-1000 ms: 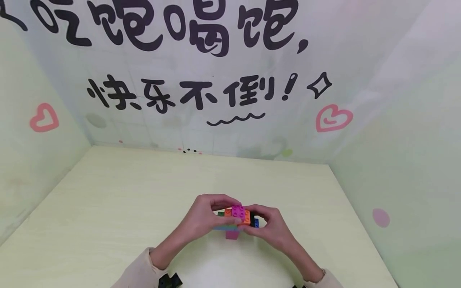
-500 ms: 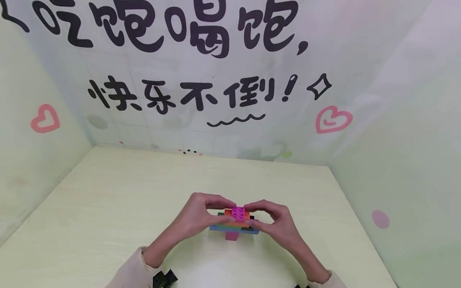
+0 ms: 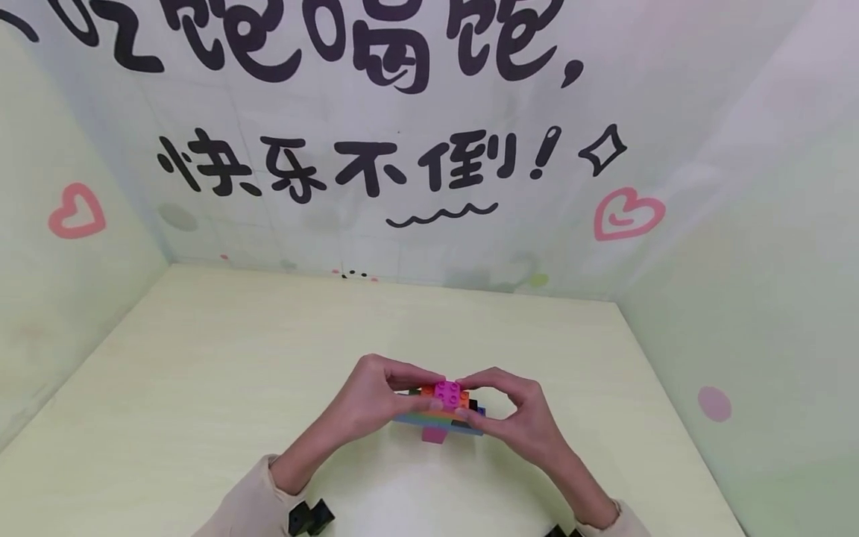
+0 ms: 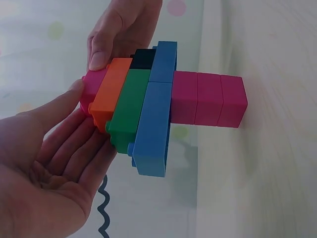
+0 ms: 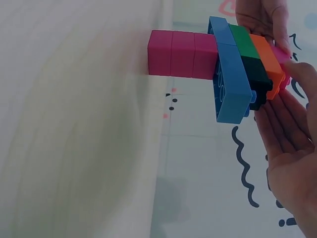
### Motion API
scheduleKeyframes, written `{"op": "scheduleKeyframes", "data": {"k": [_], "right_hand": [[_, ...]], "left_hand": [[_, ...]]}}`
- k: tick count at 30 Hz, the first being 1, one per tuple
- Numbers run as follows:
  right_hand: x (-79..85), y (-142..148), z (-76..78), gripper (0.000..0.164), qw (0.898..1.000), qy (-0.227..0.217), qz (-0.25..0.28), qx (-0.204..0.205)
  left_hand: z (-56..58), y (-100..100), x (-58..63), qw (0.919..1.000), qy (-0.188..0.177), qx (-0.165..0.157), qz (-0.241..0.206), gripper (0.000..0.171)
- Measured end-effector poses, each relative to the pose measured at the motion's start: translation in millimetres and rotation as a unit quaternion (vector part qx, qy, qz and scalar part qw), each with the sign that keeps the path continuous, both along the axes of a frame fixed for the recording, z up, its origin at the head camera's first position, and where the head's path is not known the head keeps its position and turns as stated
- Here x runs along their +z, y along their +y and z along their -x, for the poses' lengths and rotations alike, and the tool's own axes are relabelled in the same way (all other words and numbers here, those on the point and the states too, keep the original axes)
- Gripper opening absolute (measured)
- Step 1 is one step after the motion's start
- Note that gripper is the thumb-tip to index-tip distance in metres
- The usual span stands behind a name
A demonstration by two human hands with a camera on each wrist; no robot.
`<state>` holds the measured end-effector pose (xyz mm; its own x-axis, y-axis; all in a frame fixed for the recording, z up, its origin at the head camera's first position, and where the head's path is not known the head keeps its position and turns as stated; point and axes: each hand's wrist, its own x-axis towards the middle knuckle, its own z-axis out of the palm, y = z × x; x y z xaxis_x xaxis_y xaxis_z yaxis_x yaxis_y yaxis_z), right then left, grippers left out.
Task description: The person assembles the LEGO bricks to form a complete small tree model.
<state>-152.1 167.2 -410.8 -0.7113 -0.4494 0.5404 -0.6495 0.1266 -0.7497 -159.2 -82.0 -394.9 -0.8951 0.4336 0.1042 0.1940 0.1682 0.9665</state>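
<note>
A tree-like build of toy building bricks stands on the table, with a stem of stacked pink bricks underneath. Above the stem comes a wide layer of blue bricks. Over that lie a green brick and a black brick, then an orange brick. One pink brick forms the top. My left hand pinches this top brick, thumb on the near side and fingers behind. From the other side, my right hand pinches it too, its thumb near the orange layer.
The pale table meets a lettered back wall and two side walls. Black pieces sit by my sleeves at the wrists.
My right hand has drawn back from over the black and blue bricks and now holds nearer the top pink brick. My left hand stays near that brick, with small shifts.
</note>
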Motion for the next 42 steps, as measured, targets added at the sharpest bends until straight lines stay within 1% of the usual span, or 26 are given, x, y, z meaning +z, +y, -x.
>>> {"op": "scheduleKeyframes", "data": {"k": [3, 5, 7, 8, 10, 13, 15, 16, 19, 21, 22, 23, 25, 27, 28, 29, 30, 32, 34, 36, 37, 40, 42], "right_hand": [[10.0, 0.0, -5.5, 0.035, 1.000, 0.003, -0.022, -0.013], [11.8, 2.8, -7.8, 0.036, 0.999, -0.002, -0.038, -0.020], [7.1, 8.8, -7.6, 0.040, 0.998, -0.013, -0.058, -0.030], [3.5, 12.8, -7.1, 0.043, 0.997, -0.020, -0.068, -0.037], [-5.3, 21.5, -6.8, 0.048, 0.994, -0.037, -0.089, -0.057], [-18.8, 35.0, -10.5, 0.050, 0.985, -0.071, -0.121, -0.100], [-25.9, 41.6, -14.4, 0.048, 0.980, -0.085, -0.137, -0.119], [-28.9, 43.9, -15.7, 0.046, 0.978, -0.088, -0.140, -0.124], [-36.1, 46.4, -16.2, 0.041, 0.979, -0.094, -0.136, -0.120], [-38.5, 45.2, -14.5, 0.036, 0.980, -0.101, -0.127, -0.117], [-39.3, 44.5, -13.8, 0.034, 0.980, -0.111, -0.119, -0.116], [-36.4, 42.3, -14.6, 0.033, 0.979, -0.124, -0.111, -0.117], [-38.2, 42.0, -14.2, 0.032, 0.978, -0.143, -0.095, -0.115], [-39.2, 42.7, -13.9, 0.033, 0.975, -0.174, -0.079, -0.110], [-38.9, 43.4, -13.7, 0.033, 0.972, -0.195, -0.068, -0.108], [-38.2, 44.3, -13.2, 0.034, 0.969, -0.214, -0.058, -0.107], [-40.5, 46.5, -10.9, 0.035, 0.964, -0.240, -0.042, -0.109], [-35.6, 46.7, -7.7, 0.035, 0.947, -0.294, -0.010, -0.132], [-31.0, 45.5, -3.1, 0.035, 0.928, -0.334, 0.019, -0.163], [-28.5, 42.6, 1.9, 0.035, 0.910, -0.364, 0.039, -0.193], [-28.4, 41.1, 4.3, 0.035, 0.904, -0.374, 0.039, -0.205], [-32.5, 36.6, 9.5, 0.035, 0.886, -0.405, 0.035, -0.223], [-37.6, 34.4, 10.8, 0.033, 0.876, -0.421, 0.030, -0.233]], "left_hand": [[-0.9, 3.4, -2.4, 0.9999, 0.013, 0.000, 0.004, 0.028], [-2.1, 4.9, -4.1, 0.9995, 0.030, -0.006, 0.012, 0.034], [-3.2, 4.0, -4.4, 0.9986, 0.047, -0.013, 0.022, 0.042], [-3.4, 1.7, -4.4, 0.9979, 0.057, -0.012, 0.029, 0.046], [-3.7, -6.6, -4.0, 0.9959, 0.075, 0.006, 0.051, 0.052], [-3.8, -24.9, -6.4, 0.9900, 0.088, 0.046, 0.100, 0.052], [-4.2, -35.5, -11.1, 0.9860, 0.085, 0.058, 0.132, 0.049], [-4.4, -39.2, -14.1, 0.9845, 0.083, 0.057, 0.144, 0.047], [-4.2, -42.8, -23.7, 0.9847, 0.076, 0.034, 0.153, 0.041], [-4.6, -40.3, -29.3, 0.9850, 0.082, 0.028, 0.149, 0.036], [-4.9, -38.5, -31.1, 0.9852, 0.086, 0.027, 0.146, 0.034], [-5.3, -36.9, -32.4, 0.9853, 0.088, 0.027, 0.144, 0.032], [-6.5, -34.3, -34.2, 0.9858, 0.089, 0.030, 0.139, 0.029], [-7.1, -32.3, -34.7, 0.9875, 0.083, 0.033, 0.130, 0.029], [-7.2, -31.6, -34.4, 0.9895, 0.072, 0.035, 0.121, 0.029], [-6.6, -30.7, -34.4, 0.9915, 0.060, 0.037, 0.109, 0.029], [-5.7, -29.3, -34.0, 0.9935, 0.048, 0.041, 0.095, 0.029], [-2.1, -25.7, -32.5, 0.9960, 0.026, 0.054, 0.066, 0.028], [3.3, -21.3, -31.3, 0.9961, 0.011, 0.074, 0.046, 0.027], [9.7, -16.3, -32.2, 0.9939, 0.012, 0.099, 0.048, 0.023], [12.8, -13.9, -34.0, 0.9923, 0.011, 0.111, 0.053, 0.021], [19.6, -7.8, -43.9, 0.9868, 0.000, 0.142, 0.077, 0.014], [20.9, -4.7, -52.5, 0.9839, -0.009, 0.154, 0.090, 0.011]]}}
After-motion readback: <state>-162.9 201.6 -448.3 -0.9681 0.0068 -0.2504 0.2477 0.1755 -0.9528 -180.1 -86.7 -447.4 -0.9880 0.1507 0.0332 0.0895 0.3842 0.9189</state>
